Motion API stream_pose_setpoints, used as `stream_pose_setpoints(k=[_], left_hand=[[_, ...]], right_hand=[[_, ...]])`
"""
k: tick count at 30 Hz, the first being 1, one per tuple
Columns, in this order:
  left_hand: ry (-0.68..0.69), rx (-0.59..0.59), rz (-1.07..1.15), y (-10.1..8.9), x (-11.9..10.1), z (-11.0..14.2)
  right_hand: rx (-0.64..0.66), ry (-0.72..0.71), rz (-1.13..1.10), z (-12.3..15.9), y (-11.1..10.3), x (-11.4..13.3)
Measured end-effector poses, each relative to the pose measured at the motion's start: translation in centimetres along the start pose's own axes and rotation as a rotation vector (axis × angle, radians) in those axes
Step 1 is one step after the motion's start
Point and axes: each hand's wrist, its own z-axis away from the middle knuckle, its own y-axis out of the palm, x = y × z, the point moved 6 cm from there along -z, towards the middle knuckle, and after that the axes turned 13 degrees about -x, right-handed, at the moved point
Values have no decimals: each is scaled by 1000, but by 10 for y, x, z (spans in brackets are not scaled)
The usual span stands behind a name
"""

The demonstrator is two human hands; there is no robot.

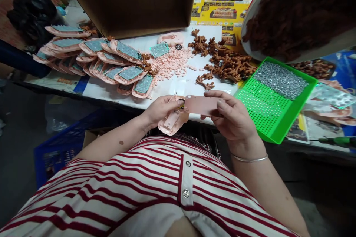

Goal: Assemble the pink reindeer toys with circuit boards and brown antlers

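Observation:
My left hand (pixel 160 110) is closed on a pink plastic shell (pixel 168 123), its hollow inside facing up, with a small dark round part and thin wires under my thumb. Between the thumb and fingers of my right hand (pixel 236 116) is a flat, brownish-pink circuit board (pixel 204 106). The board's left end overlaps the upper right of the shell; whether they touch I cannot tell. Both are held in front of my body at the table's near edge. Beyond them lies a heap of small pink buttons (pixel 174 63), and a loose teal keypad sheet (pixel 159 49) rests by it.
Pink shells with teal pads (pixel 128 74) are stacked at left. Brown branch-shaped plastic pieces (pixel 228 61) lie at centre right. A green basket (pixel 267 118) holds many small screws (pixel 280 79). A cardboard box (pixel 125 3) and a large tub of brown pieces (pixel 300 14) stand behind.

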Motion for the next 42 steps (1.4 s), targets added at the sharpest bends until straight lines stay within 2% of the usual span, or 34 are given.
stream_pose_setpoints(k=[3, 7, 10, 12, 15, 17, 23, 30, 33, 35, 39, 41, 42], left_hand=[[-56, 44, 67, 2, 6, -1], [-123, 169, 162, 6, 9, 1], [-98, 244, 154, 9, 7, 7], [-59, 233, 122, 9, 4, 11], [-38, 149, 71, 6, 5, 12], [-31, 98, 44, 3, 7, 12], [-77, 117, 47, 5, 8, 8], [-112, 140, 91, 4, 9, 6], [-104, 122, 54, 2, 9, 6], [-79, 108, 16, 1, 7, 7], [-23, 78, -38, 4, 4, 8], [-13, 77, -68, 5, 4, 8], [-10, 74, -78, 5, 4, 8]], right_hand=[[37, -47, -9, -1, -1, 2], [-6, -70, 45, -7, -7, -7], [-43, -65, 84, -11, -8, -13], [-79, -77, 110, -11, -8, -15], [-168, -97, 106, -10, -9, -13], [-179, -89, 110, -10, -8, -13], [-113, -73, 143, -8, -5, -11], [63, -131, 185, 0, -3, 1], [133, -233, 230, 5, -4, 7], [131, -357, 334, 9, -6, 14], [-39, -704, 718, 16, -6, 32], [-124, -856, 833, 19, -4, 39], [-147, -889, 853, 19, -3, 40]])
